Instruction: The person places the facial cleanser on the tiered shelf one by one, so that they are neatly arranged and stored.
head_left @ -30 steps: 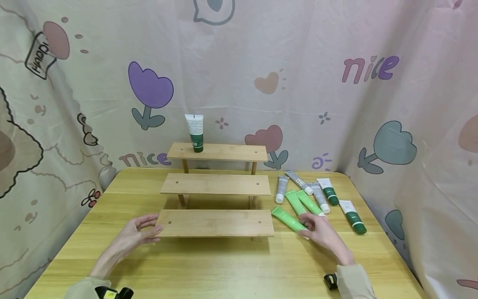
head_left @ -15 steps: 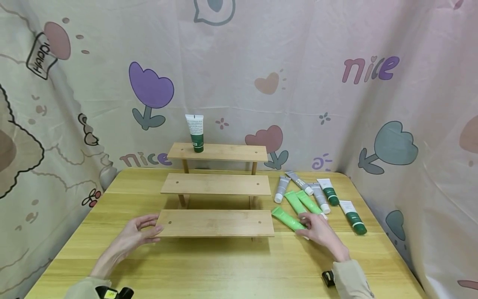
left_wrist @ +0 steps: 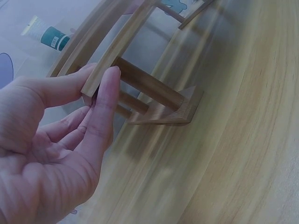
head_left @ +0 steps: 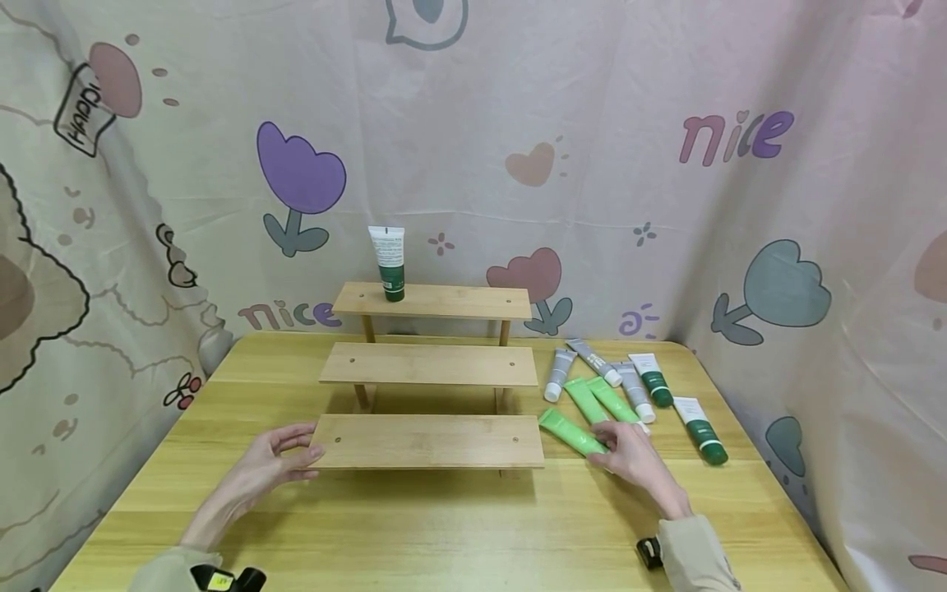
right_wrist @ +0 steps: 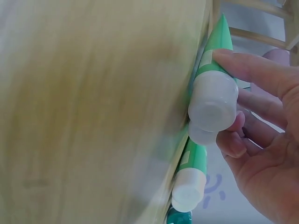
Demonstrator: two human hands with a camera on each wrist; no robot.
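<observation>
A three-tier wooden display stand [head_left: 429, 442] is on the table, and my left hand [head_left: 270, 460] pinches the left end of its lowest board. In the left wrist view, thumb and fingers [left_wrist: 106, 91] lie on opposite faces of that board. My right hand [head_left: 632, 456] holds the nearest green squeeze tube [head_left: 568, 431] close to its cap end. The right wrist view shows the thumb on the tube's side and its white cap [right_wrist: 212, 100] facing the camera; the other fingers are partly hidden behind it. A white and dark-green tube [head_left: 390, 265] stands cap down on the top board's left part.
Two more green tubes [head_left: 584, 400] lie just beyond my right hand. Several grey tubes [head_left: 560, 374] rest behind them. Two white and dark-green tubes [head_left: 700, 430] lie farther right. A printed curtain [head_left: 444, 148] surrounds the wooden table [head_left: 414, 534] at the back and sides.
My right wrist and sleeve have shifted slightly left, with the fingers still at the green tube. My left hand, the stand and the other tubes keep their places.
</observation>
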